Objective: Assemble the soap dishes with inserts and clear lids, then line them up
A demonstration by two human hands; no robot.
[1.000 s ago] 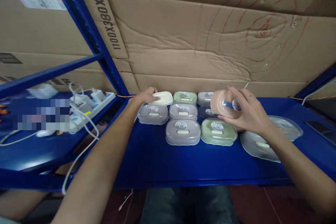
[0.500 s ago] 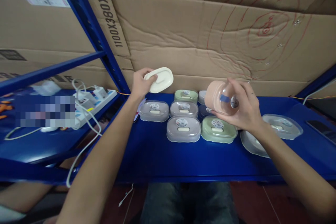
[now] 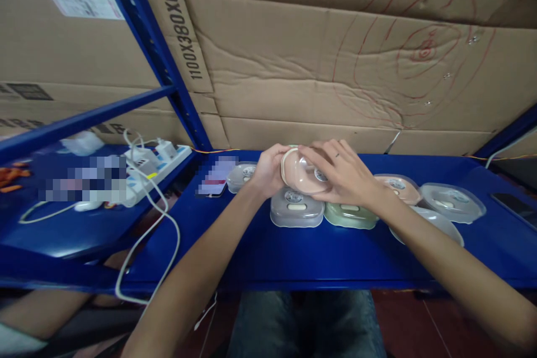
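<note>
Both hands meet above the blue table [image 3: 260,257], holding a pink box with a clear lid [image 3: 300,172], which looks like a soap box and is tipped on its side. My left hand [image 3: 268,170] is closed around its left end, pressing a cream oval tray [image 3: 284,166] against the pink underside. Only the tray's rim shows, so I cannot tell whether it is seated. My right hand [image 3: 346,170] wraps the clear lid from the right. Below them stand a grey lidded box [image 3: 296,215] and a green lidded box [image 3: 351,217].
Rightward are another pink box [image 3: 398,187], a pale lidded box [image 3: 453,204], one partly behind my forearm, and a dark phone-like slab [image 3: 514,207]. Leftward lie a phone [image 3: 216,179], a grey box [image 3: 240,178] and a power strip [image 3: 178,159] with a hanging cable [image 3: 178,240]. Cardboard [image 3: 293,67] backs the table.
My hands have come together from apart. The left brought the cream tray rightward and down against the pink box, which the right moved leftward.
</note>
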